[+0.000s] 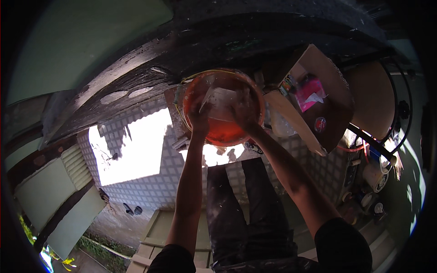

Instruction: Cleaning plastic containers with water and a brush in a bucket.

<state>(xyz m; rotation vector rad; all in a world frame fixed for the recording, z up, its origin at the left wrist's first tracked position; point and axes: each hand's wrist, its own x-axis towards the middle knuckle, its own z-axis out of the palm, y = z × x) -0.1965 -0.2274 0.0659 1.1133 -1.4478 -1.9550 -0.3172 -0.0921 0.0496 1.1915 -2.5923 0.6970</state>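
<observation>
An orange-red round bucket (pixel 222 133) stands in front of me, and both my arms reach down into it. Inside is a pale, roughly rectangular piece (pixel 222 101) with a light edge on its left; its exact kind cannot be made out in the shade. My left hand (pixel 199 116) is closed at its left side, and my right hand (pixel 244 111) grips it from the right. Shadow dims the fingers of both hands. Some of the bucket's inner wall looks smeared with a whitish coat.
Right of the bucket stands an open cardboard box (pixel 334 102) with a pink packet (pixel 309 93) in it. Sunlight falls on the patterned floor (pixel 132 148) at left. Slippers (pixel 132 209) lie by the floor's edge. Tins and a white tub (pixel 376 177) stand at far right.
</observation>
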